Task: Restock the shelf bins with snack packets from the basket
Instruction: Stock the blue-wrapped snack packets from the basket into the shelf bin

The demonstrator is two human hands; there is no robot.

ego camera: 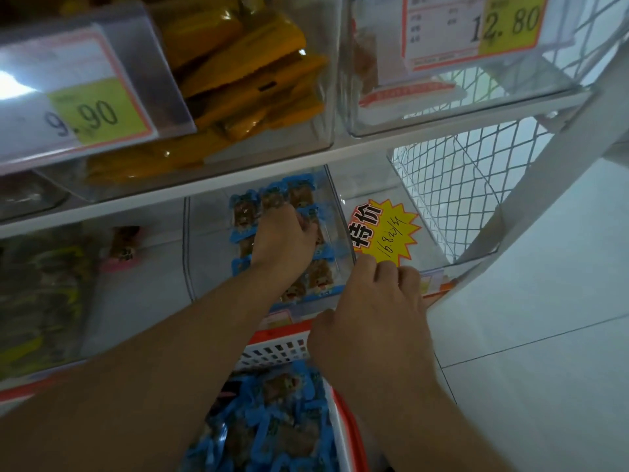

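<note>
White shop shelving, basically: blue-edged snack packets (308,267) are being pressed flat in the clear plastic bin (335,195) by the left hand (284,238), fingers curled on them, while the bin's front right corner is gripped and steadied by the right hand (371,315); more are left in the red-and-white basket (272,349).

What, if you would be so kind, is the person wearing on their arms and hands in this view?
Nothing that shows. Both forearms are bare from the bottom edge of the frame up to the wrists, with no sleeve or cuff in view. The left hand and the right hand are ungloved, and no watch, bracelet or ring can be made out on either. The picture is slightly blurred, so very small items could be missed.
</note>
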